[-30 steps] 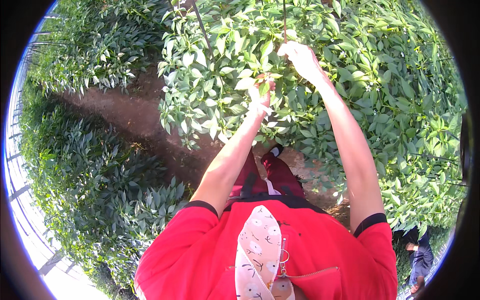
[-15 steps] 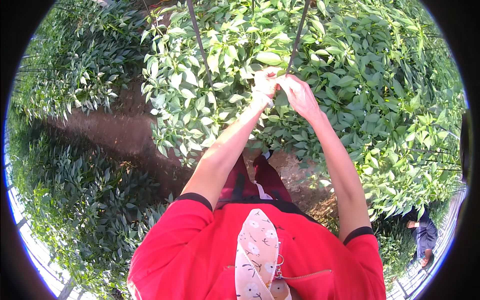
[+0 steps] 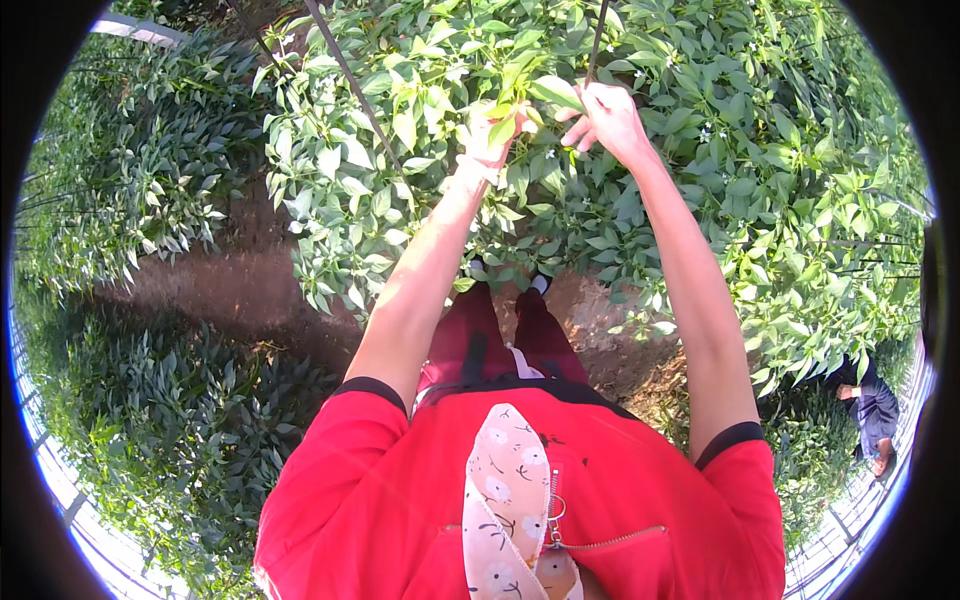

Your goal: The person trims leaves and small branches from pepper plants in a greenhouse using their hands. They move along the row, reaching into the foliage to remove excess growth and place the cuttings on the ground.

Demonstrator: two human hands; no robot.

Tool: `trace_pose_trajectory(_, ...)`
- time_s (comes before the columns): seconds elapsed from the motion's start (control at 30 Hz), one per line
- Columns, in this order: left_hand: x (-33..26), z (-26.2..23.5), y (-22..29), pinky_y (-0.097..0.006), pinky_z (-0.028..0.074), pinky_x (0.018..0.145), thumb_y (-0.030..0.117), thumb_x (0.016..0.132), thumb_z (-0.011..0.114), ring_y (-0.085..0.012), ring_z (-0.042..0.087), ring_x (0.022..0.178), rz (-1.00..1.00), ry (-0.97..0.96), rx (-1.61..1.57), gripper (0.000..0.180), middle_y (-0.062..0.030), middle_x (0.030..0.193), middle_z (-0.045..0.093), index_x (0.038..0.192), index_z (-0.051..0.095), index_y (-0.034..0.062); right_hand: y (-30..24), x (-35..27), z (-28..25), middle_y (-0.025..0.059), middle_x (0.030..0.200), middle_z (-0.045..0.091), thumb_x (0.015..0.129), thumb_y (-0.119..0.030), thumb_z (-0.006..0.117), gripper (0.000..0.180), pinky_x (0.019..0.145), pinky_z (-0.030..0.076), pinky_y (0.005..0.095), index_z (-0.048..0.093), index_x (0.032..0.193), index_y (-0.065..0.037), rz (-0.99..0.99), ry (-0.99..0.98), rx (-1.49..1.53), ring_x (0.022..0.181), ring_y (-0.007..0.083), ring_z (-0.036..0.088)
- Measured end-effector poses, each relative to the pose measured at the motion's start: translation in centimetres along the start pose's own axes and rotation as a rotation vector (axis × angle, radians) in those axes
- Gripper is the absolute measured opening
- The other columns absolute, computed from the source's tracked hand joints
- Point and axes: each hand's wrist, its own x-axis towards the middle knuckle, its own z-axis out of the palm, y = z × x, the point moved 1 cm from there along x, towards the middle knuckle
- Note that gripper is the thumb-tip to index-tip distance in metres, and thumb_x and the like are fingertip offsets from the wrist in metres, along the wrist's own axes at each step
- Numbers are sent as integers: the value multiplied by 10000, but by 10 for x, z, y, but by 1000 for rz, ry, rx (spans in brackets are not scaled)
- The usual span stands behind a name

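Note:
Both my arms reach up into a tall, leafy green plant (image 3: 420, 130) with small white flowers. My left hand (image 3: 487, 135) is closed among the leaves at a shoot, partly hidden by foliage. My right hand (image 3: 605, 115) is just to its right, fingers pinched on a thin dark string or stem (image 3: 597, 40) that rises out of the plant. A second dark string (image 3: 345, 70) slants up to the left of my hands. What my left hand grips is hidden by leaves.
A bare soil path (image 3: 220, 290) runs between plant rows, with another green row (image 3: 150, 420) at the lower left. Another person (image 3: 870, 410) in dark clothes crouches at the far right. My red top and a patterned scarf (image 3: 510, 500) fill the bottom.
My two hands have stayed close together among the leaves and shifted higher in the view. One second ago they were farther apart, the right hand higher than the left.

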Motion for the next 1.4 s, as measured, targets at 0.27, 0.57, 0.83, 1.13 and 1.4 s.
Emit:
trace_pose_trajectory(0.27,4,23,4,-388,609,812,21,832,753,-261,712,879,-205,-8,0,301,-166,1049,706,1101,648,-66,5,-20,42,86,1051,701,989,-131,582,294,776,544,263,610,1246,7,-419,111,-314,841,141,688)
trace_pose_trajectory(0.57,-142,-33,79,-315,589,787,34,904,635,-226,719,907,-517,-54,659,338,-169,1138,697,1228,620,-63,152,-93,73,164,1052,717,926,-212,646,342,855,547,345,646,1190,4,146,143,-245,949,253,707)
trace_pose_trajectory(0.83,-271,-71,105,-416,541,855,127,847,694,-367,675,991,-619,-184,1446,358,-228,1131,676,1176,651,-9,344,-118,145,234,1375,552,808,-287,723,649,1061,409,564,511,1372,-46,551,-194,-680,1298,371,517)
trace_pose_trajectory(1.13,-283,-59,85,-438,493,918,14,808,664,-378,619,1051,-312,-36,1672,315,-176,1077,691,1119,689,57,277,-150,145,177,746,679,853,-219,613,269,742,539,397,621,762,34,450,-357,-225,783,280,707)
trace_pose_trajectory(1.4,-318,-93,118,-272,545,654,18,908,621,-157,653,707,-225,1019,748,218,-121,847,699,1095,675,-82,270,-143,116,215,914,678,890,-150,608,201,821,515,472,654,1014,1,58,-12,-638,885,405,658)
